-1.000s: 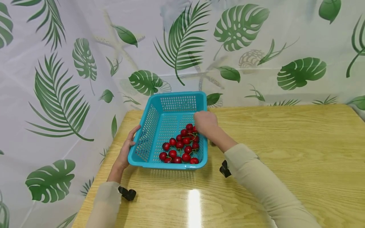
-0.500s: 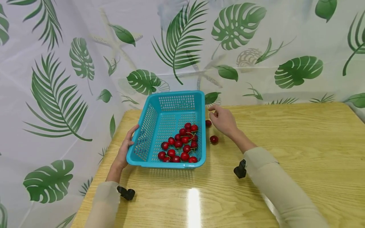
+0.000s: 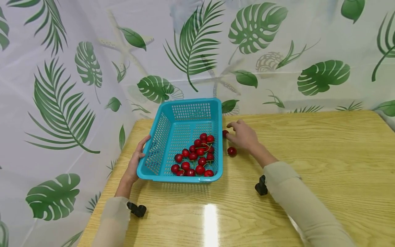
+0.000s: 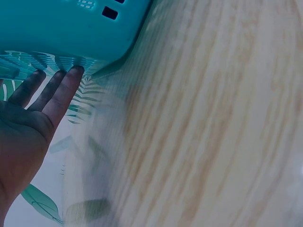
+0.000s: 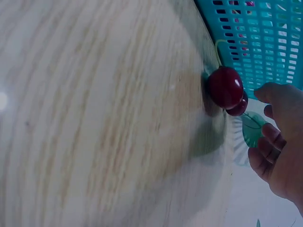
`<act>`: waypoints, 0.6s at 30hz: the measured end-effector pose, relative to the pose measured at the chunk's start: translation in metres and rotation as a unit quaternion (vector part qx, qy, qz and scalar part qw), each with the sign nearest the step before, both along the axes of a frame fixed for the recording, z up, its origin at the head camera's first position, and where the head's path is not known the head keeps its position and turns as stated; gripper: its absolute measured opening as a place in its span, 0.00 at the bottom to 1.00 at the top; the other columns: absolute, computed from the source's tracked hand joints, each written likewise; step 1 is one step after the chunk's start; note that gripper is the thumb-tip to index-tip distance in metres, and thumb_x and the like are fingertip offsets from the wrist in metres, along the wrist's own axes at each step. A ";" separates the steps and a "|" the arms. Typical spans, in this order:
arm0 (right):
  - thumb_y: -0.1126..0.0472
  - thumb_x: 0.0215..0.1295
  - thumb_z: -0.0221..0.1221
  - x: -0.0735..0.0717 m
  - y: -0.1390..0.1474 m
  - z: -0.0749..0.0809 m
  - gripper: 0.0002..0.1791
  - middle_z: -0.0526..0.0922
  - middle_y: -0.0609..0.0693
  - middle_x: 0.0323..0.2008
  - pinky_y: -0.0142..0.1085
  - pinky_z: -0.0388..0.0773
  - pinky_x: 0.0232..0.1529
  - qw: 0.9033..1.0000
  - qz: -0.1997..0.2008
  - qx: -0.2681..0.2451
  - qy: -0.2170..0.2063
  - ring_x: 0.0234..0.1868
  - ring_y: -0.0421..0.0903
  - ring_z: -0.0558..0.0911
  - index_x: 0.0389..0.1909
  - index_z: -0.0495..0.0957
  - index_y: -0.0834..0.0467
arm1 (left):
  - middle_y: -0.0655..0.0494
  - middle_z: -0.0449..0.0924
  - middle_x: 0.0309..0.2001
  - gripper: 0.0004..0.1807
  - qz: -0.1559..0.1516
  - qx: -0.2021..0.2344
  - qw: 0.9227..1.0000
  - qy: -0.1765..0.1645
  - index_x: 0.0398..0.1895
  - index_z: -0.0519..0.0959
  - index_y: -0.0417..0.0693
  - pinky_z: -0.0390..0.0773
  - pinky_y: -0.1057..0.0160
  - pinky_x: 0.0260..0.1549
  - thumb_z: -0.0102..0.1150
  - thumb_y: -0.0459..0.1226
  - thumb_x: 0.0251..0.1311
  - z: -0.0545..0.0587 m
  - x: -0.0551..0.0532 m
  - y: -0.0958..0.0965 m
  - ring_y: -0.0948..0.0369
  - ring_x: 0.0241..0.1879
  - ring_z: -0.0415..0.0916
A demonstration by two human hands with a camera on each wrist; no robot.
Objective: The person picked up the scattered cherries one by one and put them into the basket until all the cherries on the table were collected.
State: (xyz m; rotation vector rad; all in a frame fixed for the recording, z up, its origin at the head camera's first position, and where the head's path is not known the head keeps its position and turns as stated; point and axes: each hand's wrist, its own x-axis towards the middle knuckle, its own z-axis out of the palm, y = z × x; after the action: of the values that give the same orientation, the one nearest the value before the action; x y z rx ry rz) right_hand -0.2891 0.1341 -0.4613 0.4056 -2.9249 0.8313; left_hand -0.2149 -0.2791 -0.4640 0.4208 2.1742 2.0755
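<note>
A turquoise plastic basket (image 3: 166, 177) stands on the table, with several red cherries (image 3: 193, 156) gathered toward its right and near sides. My left hand (image 3: 133, 164) rests its extended fingers (image 4: 61, 97) against the basket's left outer wall. To the right of the basket, two loose cherries lie on the wood. My right hand (image 3: 244, 136) hovers over them with thumb and fingers parted, nearest to the far cherry (image 3: 225, 133). The near cherry (image 3: 232, 151) sits just below the hand, its stem showing in the right wrist view. Nothing is held in that hand.
The wooden table (image 3: 302, 164) extends far to the right of the basket. A white, leaf-printed curtain (image 3: 123, 20) hangs behind the table and along its left side. A bright light reflection crosses the table's front.
My right hand has come out from over the basket and moved right, then down toward the far loose cherry, its fingers spreading. The left hand stays against the basket.
</note>
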 end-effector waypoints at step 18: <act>0.61 0.66 0.55 -0.010 -0.021 -0.013 0.11 0.74 0.61 0.42 0.52 0.76 0.40 0.991 0.019 0.123 0.042 0.44 0.59 0.73 0.40 0.79 0.65 | 0.42 0.40 0.78 0.41 -0.003 0.000 1.000 -0.013 0.80 0.45 0.52 0.70 0.65 0.53 0.27 0.32 0.58 0.001 0.001 -0.002 0.40 0.72 0.48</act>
State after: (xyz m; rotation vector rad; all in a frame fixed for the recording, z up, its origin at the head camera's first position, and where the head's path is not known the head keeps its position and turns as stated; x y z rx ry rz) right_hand -0.2993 0.1128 -0.4739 0.4993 -2.9566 0.4450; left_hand -0.2141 -0.2809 -0.4630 0.3969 2.1561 2.0662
